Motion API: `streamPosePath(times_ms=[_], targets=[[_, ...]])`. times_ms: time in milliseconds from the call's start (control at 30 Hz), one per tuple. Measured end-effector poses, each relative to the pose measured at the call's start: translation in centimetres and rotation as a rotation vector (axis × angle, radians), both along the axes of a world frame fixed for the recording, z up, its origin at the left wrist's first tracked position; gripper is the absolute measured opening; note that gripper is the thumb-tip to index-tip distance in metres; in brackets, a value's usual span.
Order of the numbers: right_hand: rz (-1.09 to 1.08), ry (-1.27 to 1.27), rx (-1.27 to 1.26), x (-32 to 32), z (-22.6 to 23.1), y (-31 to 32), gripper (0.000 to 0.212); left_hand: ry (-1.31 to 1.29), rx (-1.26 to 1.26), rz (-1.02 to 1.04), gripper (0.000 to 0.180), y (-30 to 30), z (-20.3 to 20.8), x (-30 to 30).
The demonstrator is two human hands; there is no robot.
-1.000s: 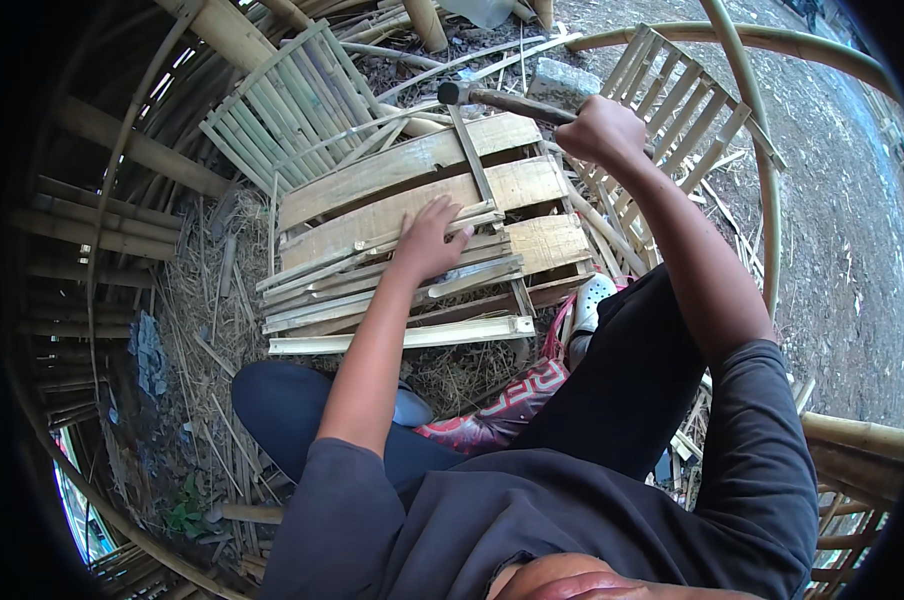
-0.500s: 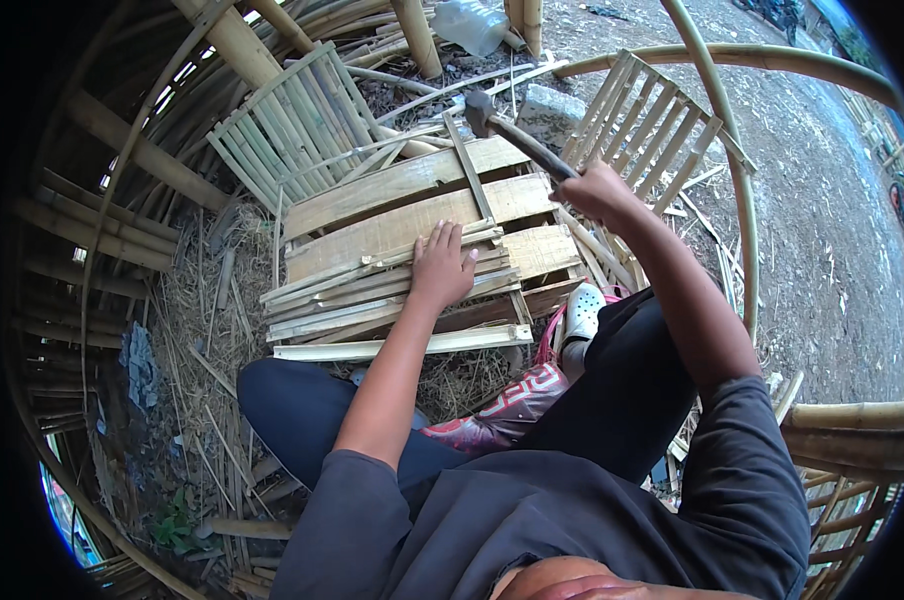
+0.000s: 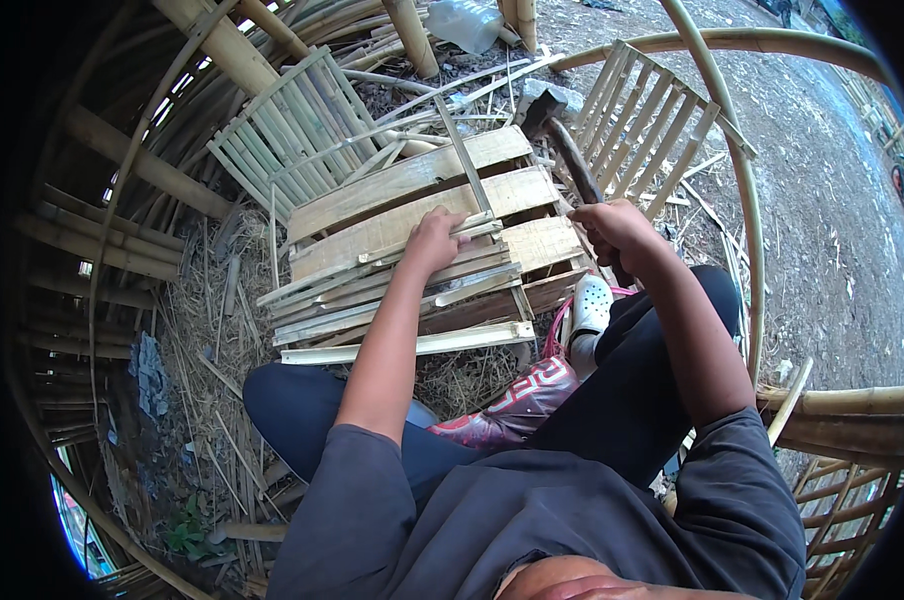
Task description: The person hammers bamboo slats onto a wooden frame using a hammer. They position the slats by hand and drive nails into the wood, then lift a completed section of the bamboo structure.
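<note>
A flat panel of wide bamboo slats (image 3: pixel 412 215) lies in front of me on the ground, with a bundle of thin bamboo strips (image 3: pixel 392 290) across it. My left hand (image 3: pixel 434 238) presses down on those strips near the panel's middle. My right hand (image 3: pixel 617 232) is closed around the wooden handle of a hammer (image 3: pixel 562 140), whose dark head points up and away above the panel's far right corner.
Two slatted bamboo grids lean nearby, one (image 3: pixel 297 130) behind the panel at left, one (image 3: pixel 652 125) at right. Thick bamboo poles (image 3: pixel 142 165) and a curved bamboo hoop (image 3: pixel 742 200) ring the spot. A clear plastic bottle (image 3: pixel 467 22) lies at the back. My white shoe (image 3: pixel 590 305) rests beside the panel.
My right hand has drawn back toward me and lifted the hammer, its head now raised over the panel's far corner. My left hand stays on the strips.
</note>
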State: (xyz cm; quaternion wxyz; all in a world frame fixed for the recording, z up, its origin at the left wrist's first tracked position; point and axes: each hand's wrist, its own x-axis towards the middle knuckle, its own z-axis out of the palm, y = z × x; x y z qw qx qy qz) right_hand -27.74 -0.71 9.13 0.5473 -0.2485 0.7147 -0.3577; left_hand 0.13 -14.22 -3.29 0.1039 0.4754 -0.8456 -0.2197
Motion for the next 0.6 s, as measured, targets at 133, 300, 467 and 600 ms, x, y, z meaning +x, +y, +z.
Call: streamPosePath(times_ms=[133, 300, 467, 600], targets=[[-0.007, -0.038, -0.018, 0.1, 0.2, -0.6, 0.038, -0.053, 0.060, -0.030, 0.037, -0.3, 0.2, 0.1], [0.038, -0.051, -0.018, -0.7, -0.7, -0.9, 0.030, -0.061, -0.355, -0.221, 0.037, 0.0, -0.4, 0.2], [0.123, 0.094, -0.013, 0.3, -0.2, -0.5, 0.031, 0.138, -0.040, -0.126, 0.033, -0.7, -2.3, 1.3], [0.153, 0.172, -0.002, 0.6, -0.7, -0.5, 0.037, 0.050, -0.073, -0.060, 0.036, -0.2, -1.8, 0.3]])
